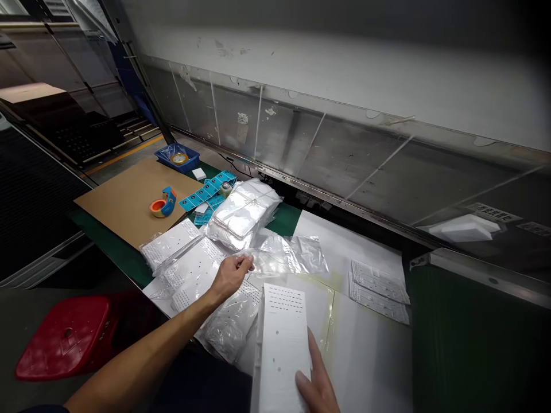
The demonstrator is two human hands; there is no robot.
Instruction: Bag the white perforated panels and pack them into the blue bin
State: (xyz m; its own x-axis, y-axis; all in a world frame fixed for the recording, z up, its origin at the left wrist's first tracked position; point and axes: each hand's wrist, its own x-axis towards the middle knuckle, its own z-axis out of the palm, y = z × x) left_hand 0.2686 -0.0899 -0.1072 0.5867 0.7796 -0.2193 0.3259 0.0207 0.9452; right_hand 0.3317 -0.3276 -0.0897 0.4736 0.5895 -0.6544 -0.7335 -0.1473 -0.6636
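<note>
My left hand (pixel 232 275) pinches the edge of a clear plastic bag (pixel 293 255) that stretches out flat to the right over the table. In my right hand (pixel 318 378) is a stack of white perforated panels (pixel 284 344), thumb on top and fingers along its right side. Rows of short slots and a few small holes mark the top panel. Left of my left hand lie white panels in clear bags (pixel 196 267), overlapping one another. Just beyond it sits a tied bundle of clear plastic bags (pixel 247 209).
On the brown cardboard (pixel 133 201) stands a tape dispenser (pixel 163 203). Blue label strips (pixel 206 192) and a blue tray (pixel 178 158) with a tape roll lie behind. More white panels (pixel 379 292) rest at right. A red stool (pixel 64 338) stands lower left; a grey wall panel (pixel 293 126) bounds the back.
</note>
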